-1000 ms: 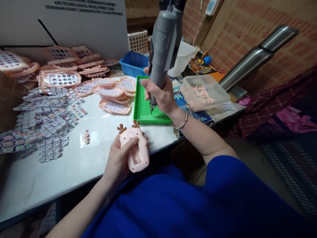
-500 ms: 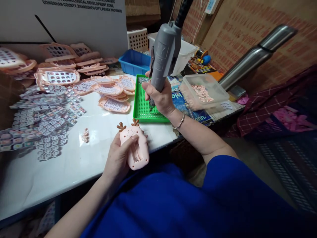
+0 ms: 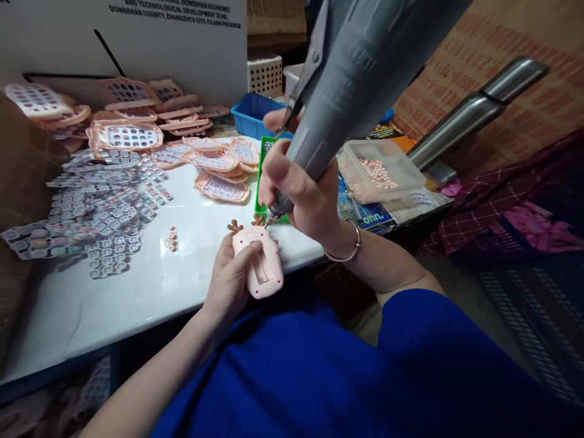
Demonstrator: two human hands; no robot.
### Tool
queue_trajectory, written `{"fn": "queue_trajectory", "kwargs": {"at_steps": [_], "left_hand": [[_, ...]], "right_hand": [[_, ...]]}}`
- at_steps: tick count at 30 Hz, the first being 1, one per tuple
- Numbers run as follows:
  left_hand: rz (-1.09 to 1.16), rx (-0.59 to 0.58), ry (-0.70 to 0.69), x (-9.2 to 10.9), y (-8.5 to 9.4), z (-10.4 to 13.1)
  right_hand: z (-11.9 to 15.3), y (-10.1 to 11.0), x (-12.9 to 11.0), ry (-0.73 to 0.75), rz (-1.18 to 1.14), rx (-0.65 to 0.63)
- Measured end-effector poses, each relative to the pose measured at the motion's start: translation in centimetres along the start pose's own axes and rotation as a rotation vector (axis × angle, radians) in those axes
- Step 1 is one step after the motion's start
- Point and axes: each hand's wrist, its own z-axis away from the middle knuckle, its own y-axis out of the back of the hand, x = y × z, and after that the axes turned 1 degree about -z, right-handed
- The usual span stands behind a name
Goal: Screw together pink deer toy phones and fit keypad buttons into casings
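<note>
A pink plastic toy phone [image 3: 269, 272] with brown antlers is gripped in my left hand [image 3: 232, 267], its back facing up. The back shows an open battery bay, speaker holes and screw holes near the corners; my thumb presses above the bay. My right hand [image 3: 305, 188] is wrapped round a grey electric screwdriver [image 3: 347, 91], which slants down to the left. Its tip is at the upper right screw hole, beside an antler. Behind my right hand, a green perforated tray [image 3: 262, 182] with small metal screws is mostly hidden.
Stacked pink shell halves [image 3: 125, 135] and clear-looking button sheets [image 3: 109, 213] cover the left of the white table [image 3: 150, 292]. Small pink parts [image 3: 171, 238] lie nearer. A blue bin [image 3: 250, 115], a clear box [image 3: 383, 170] of pink pieces and a steel flask [image 3: 474, 109] stand behind.
My right hand has brought the screwdriver from over the green tray down and towards me, to the toy phone's upper right corner. My left hand keeps its hold on the toy phone.
</note>
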Motion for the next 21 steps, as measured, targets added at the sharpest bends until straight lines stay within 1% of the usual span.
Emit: {"fn": "queue_trajectory", "kwargs": {"at_steps": [4, 7, 11, 14, 16, 19, 21], "left_hand": [[-0.013, -0.015, -0.017, -0.1, 0.2, 0.0], [-0.017, 0.0, -0.014, -0.1, 0.2, -0.1], [0.004, 0.039, -0.026, -0.3, 0.2, -0.2], [0.009, 0.031, -0.033, -0.4, 0.2, -0.2], [0.003, 0.031, -0.028, -0.4, 0.2, -0.2], [0.0, 0.041, -0.016, -0.2, 0.1, -0.1], [-0.006, 0.05, -0.005, -0.1, 0.0, 0.0]], "right_hand": [[0.5, -0.6, 0.2, -0.094, -0.083, -0.019], [0.4, -0.7, 0.9, -0.152, -0.147, -0.045], [0.9, -0.7, 1.7, -0.181, -0.099, -0.074], [1.1, -0.8, 2.2, -0.194, -0.075, -0.108], [0.9, -0.7, 2.3, -0.209, -0.11, -0.128], [-0.1, -0.2, 2.3, -0.151, -0.217, -0.097], [-1.0, 0.3, 2.3, -0.058, -0.25, -0.007]]}}
